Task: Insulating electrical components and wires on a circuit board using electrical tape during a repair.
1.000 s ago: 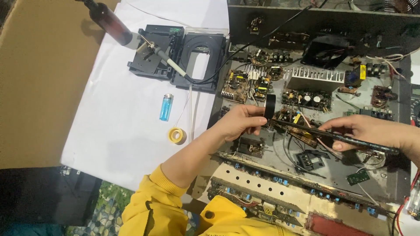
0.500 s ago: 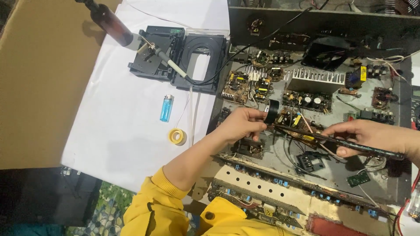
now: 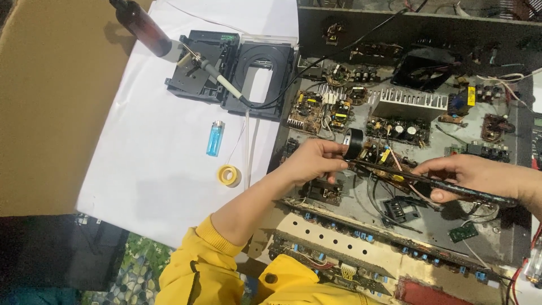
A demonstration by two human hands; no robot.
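Note:
My left hand [image 3: 316,160] grips a roll of black insulating tape [image 3: 354,142], held against the left end of a long dark bundle of wires [image 3: 451,187]. My right hand [image 3: 466,175] clasps that bundle further right, fingers curled around it. Both hands hover over the open chassis of an electronic device [image 3: 508,237], full of circuit boards [image 3: 307,110], a silver heat sink [image 3: 407,103] and loose wiring. My yellow sleeve [image 3: 220,265] shows at the bottom.
A white sheet [image 3: 152,169] on the left carries a blue lighter [image 3: 215,137], a small yellow tape roll [image 3: 229,175], a soldering iron [image 3: 217,79] lying on a black disc-drive mechanism [image 3: 265,68], and a brown bottle [image 3: 141,25]. Brown cardboard [image 3: 45,101] lies far left.
My left hand has shifted the black tape roll slightly down and right along the bundle's end. My right hand has stayed clasped on the bundle, barely moving.

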